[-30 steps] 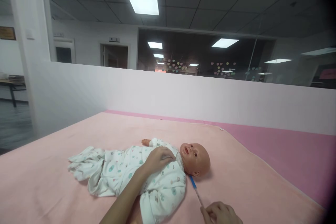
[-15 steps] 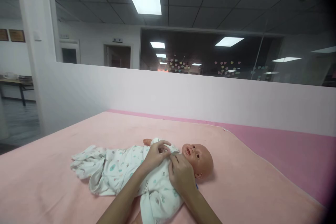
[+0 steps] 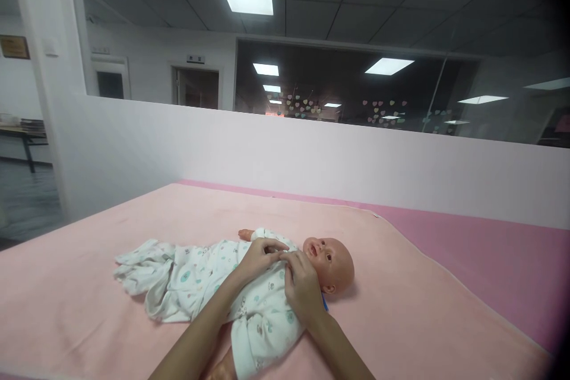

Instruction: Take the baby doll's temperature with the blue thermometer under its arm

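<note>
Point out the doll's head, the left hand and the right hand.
doll's head (image 3: 332,263): head view, on the bare forehead.
left hand (image 3: 260,254): head view, on the back of the hand.
right hand (image 3: 303,288): head view, on the back of the hand.

1. My right hand (image 3: 303,288) left the thermometer (image 3: 325,304) on the blanket and came up to the doll's (image 3: 267,285) chest.
2. It now pinches the romper's collar beside my left hand (image 3: 260,255).
</note>
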### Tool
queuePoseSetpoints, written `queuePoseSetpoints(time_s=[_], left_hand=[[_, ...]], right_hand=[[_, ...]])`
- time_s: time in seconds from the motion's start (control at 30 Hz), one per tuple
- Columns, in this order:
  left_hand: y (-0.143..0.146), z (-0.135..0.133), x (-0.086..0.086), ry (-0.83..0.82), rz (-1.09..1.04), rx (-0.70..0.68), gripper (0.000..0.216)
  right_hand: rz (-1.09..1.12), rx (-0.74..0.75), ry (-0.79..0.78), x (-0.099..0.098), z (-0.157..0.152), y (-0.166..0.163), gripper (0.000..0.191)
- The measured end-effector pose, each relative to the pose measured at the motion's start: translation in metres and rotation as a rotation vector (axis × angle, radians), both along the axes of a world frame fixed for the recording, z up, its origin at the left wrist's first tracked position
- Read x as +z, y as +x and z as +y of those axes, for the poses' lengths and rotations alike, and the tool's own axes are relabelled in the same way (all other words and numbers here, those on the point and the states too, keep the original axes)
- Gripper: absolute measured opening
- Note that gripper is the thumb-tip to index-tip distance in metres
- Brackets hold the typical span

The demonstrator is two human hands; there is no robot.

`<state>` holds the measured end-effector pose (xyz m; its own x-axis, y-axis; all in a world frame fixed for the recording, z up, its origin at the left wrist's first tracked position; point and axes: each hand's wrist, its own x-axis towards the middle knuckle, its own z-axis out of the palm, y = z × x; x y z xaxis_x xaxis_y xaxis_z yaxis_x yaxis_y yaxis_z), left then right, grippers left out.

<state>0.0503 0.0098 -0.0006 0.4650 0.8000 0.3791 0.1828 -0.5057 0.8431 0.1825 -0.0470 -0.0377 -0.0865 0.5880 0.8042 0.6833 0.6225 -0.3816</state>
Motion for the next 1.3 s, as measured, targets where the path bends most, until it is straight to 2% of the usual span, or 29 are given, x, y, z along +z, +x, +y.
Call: queuePoseSetpoints(time_s=[0.17, 0.3, 0.43, 0.63, 0.87, 1.3], left_hand=[[-0.001, 0.000, 0.000, -0.013, -0.025, -0.057, 0.027], [-0.001, -0.001, 0.001, -0.011, -0.027, -0.041, 0.027], [-0.002, -0.002, 0.002, 0.002, 0.029, -0.075, 0.027], [-0.002, -0.002, 0.002, 0.014, 0.051, -0.134, 0.027], [-0.004, -0.003, 0.004, -0.045, 0.054, -0.160, 0.032], [-0.004, -0.003, 0.006, -0.102, -0.017, -0.228, 0.032]], right_hand=[[-0.012, 0.010, -0.021, 0.003, 0.001, 0.007, 0.028], [-0.156, 0.018, 0.143, 0.000, 0.001, 0.007, 0.035], [-0.170, 0.030, 0.248, -0.001, -0.001, 0.005, 0.033], [-0.122, 0.016, 0.225, -0.006, 0.002, 0.005, 0.031], [-0.050, -0.100, 0.221, -0.008, 0.002, 0.004, 0.021], [-0.169, -0.092, 0.232, -0.003, 0.001, 0.006, 0.018]])
